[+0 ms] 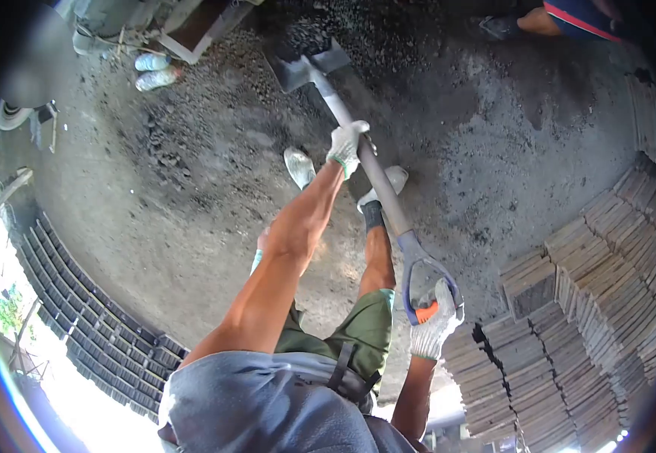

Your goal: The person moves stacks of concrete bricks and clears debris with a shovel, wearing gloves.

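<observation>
Both hands are closed on the shovel point(377, 181). The left hand point(345, 147), in a white knitted glove, is wrapped around the grey shaft near its middle. The right hand point(434, 332), in a glove with an orange palm, grips the blue D-shaped handle point(424, 275) close to the person's hip.

The ground point(192, 204) is the largest thing here: grey, dusty and rough, with darker patches that look damp. On the right stand stacks of pale flat boards point(592, 302), thin and layered, with uneven edges. On the left runs a curved row of dark ribbed blocks point(94, 332). At the far side lies a heap of dark gravel point(366, 26), coarse and crumbly.

The shovel points forward and down from the person, and its metal blade point(309, 64) is at the edge of this heap, carrying a small load of the same grains. I judge the shovelling to be somewhere in the middle: one scoop is on the blade, but much gravel is left in the heap and scattered around it. The person's pale shoes point(299, 166) stand a little apart, under the shaft.
</observation>
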